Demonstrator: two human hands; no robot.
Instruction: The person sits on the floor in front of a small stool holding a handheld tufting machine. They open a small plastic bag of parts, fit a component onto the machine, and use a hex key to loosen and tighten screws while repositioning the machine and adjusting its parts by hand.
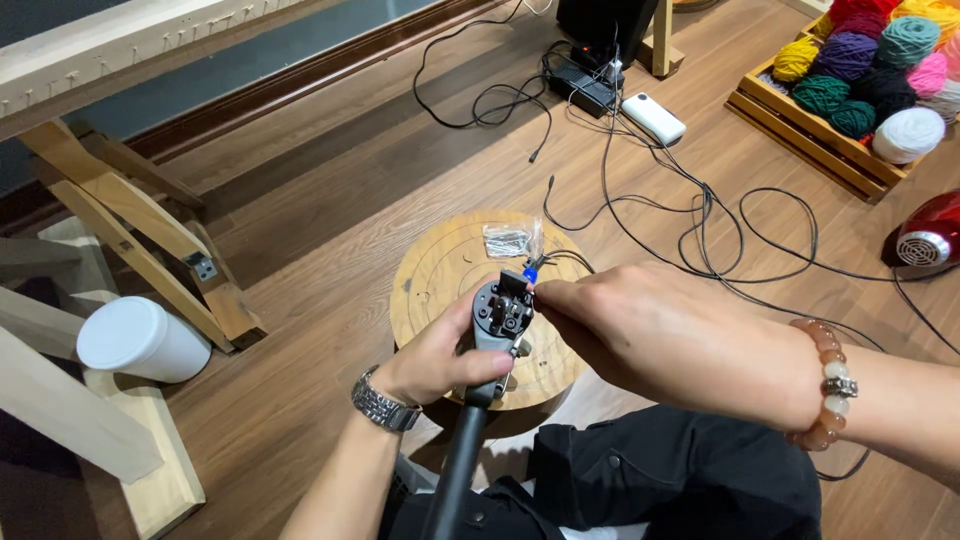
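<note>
While gripped near its head by the left hand (440,355), crimper (500,318) held upright above round wooden stool (440,265), long black handle running down toward the lap. Looks metal, stiff, fairly heavy; best taken by the handle, clear of the jaws. Right hand (660,345) pinched on a thin wire (560,258) with blue end (530,273), fed into the tool's head. Wire light, limp, easily bent. Small clear bag (510,238) of metal bits lying on the stool behind. Beyond, wood floor (330,200) strewn with black cables (700,230), white power pack (655,118), yarn crate (820,140), white tub (135,338), timber frame (130,230).
</note>
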